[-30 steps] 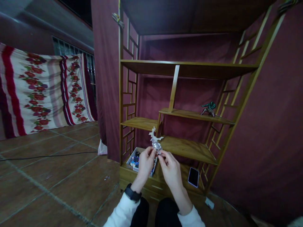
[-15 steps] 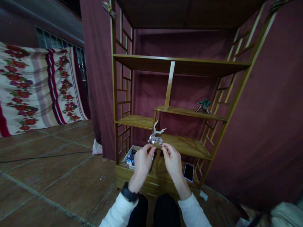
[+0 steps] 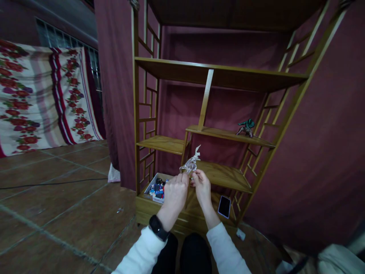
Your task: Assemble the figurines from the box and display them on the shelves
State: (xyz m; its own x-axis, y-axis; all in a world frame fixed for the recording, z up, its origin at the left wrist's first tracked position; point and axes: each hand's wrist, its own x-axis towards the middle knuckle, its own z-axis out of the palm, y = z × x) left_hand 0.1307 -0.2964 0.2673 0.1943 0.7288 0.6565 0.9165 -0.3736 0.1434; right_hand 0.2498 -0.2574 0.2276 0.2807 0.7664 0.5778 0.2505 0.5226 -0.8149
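A clear, glassy, deer-shaped figurine with branching antlers (image 3: 189, 165) is up in front of me, held low by both hands. Its long axis slants: antlers up and right, rump down and left. My left hand (image 3: 175, 191) grips its underside (knuckles hide the fingertips); my right hand (image 3: 202, 186) pinches just beside. Light, low pressure should spare those thin antlers. Beyond, leftward, a white, open, rectangular box (image 3: 157, 199) stands on a yellow-brown wooden shelf unit (image 3: 225, 176).
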